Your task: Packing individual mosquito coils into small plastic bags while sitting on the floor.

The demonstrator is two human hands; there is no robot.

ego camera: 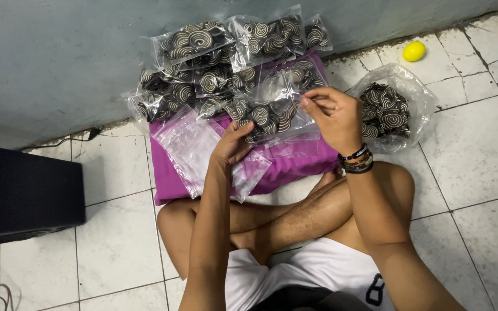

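My left hand [233,144] and my right hand [334,118] hold one clear plastic bag [272,112] of black-and-white spiral snacks between them, above a purple cloth [295,164]. The left hand grips the bag's lower left side. The right hand pinches its top right edge with fingertips. Several filled bags [203,63] of the same snacks lie piled against the wall behind it. A stack of empty clear bags [188,147] rests on the cloth by my left wrist.
A large open plastic bag of loose spiral snacks [388,109] sits on the white tiled floor at right. A yellow ball [414,50] lies near the wall. A black box [24,193] stands at left. My crossed legs are below.
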